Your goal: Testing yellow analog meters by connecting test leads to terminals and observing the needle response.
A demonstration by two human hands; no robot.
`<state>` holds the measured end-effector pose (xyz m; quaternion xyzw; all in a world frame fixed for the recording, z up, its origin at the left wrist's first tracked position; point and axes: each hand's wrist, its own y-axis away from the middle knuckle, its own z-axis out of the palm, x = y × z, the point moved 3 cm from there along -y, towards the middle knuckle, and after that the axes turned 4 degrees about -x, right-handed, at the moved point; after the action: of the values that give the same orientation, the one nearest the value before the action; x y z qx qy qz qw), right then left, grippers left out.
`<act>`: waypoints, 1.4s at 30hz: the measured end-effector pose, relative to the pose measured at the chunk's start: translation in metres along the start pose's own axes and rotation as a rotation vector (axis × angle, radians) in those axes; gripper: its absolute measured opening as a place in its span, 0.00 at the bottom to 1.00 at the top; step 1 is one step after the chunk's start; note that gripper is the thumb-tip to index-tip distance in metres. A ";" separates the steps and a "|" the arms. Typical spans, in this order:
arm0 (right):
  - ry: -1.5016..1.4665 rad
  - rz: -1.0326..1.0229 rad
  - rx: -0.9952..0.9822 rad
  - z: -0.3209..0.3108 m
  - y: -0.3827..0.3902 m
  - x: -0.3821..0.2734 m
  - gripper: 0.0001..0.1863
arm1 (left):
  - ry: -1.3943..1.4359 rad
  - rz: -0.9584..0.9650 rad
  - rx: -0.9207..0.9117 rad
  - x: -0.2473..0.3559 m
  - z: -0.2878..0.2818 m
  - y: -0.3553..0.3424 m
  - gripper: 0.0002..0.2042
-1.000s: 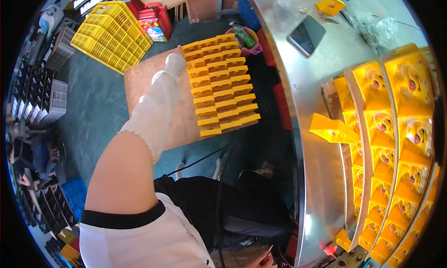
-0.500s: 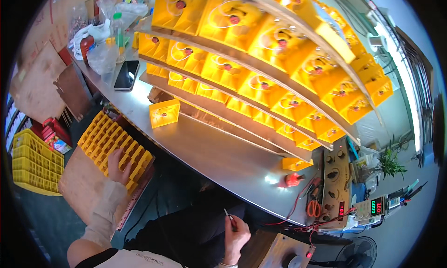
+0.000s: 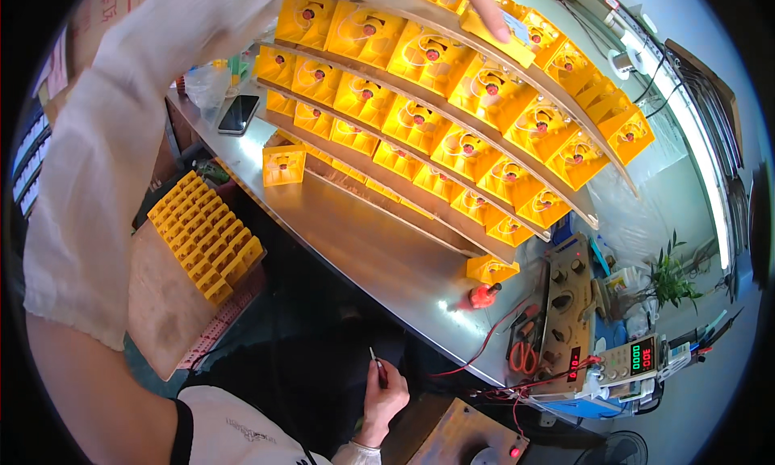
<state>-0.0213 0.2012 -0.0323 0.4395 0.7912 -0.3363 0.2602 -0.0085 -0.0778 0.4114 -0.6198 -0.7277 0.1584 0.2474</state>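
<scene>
My left arm reaches up across the left side to the top shelf. There my left hand (image 3: 484,11), partly cut off by the upper edge, is at a yellow bin (image 3: 502,45) with something bluish in or behind it. One digit is stretched down against that bin; the other fingers are hidden. Low in the middle, my right hand (image 3: 386,396) is closed round a thin tool (image 3: 374,358) with a pale tip and a dark body, tip upward. Slanted wooden shelves hold rows of yellow boxes (image 3: 417,119), with red round parts and white wires inside.
A board with rows of small yellow pieces (image 3: 206,237) lies at left. On the metal bench (image 3: 347,247) are a phone (image 3: 239,115), a single yellow box (image 3: 283,166), a red bottle (image 3: 483,295) and orange-handled scissors (image 3: 523,357). Instruments with lit displays (image 3: 631,358) stand at right.
My left hand has left the yellow pieces on the board and risen to the top shelf. My right hand still holds the thin tool. The whole view has shifted slightly.
</scene>
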 end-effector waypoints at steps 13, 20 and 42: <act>-0.105 0.275 0.063 -0.050 0.012 0.016 0.11 | 0.574 0.529 -0.086 0.012 0.202 0.135 0.50; -0.291 0.126 0.061 -0.037 -0.022 -0.049 0.10 | 0.652 0.082 -0.080 0.008 0.334 0.204 0.51; -0.270 0.178 0.195 -0.037 -0.029 -0.033 0.09 | 0.723 0.076 -0.079 0.006 0.342 0.213 0.52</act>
<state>-0.0353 0.2005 0.0234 0.4816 0.6707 -0.4433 0.3488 -0.0239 -0.0069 0.0153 -0.6716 -0.5751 -0.0901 0.4584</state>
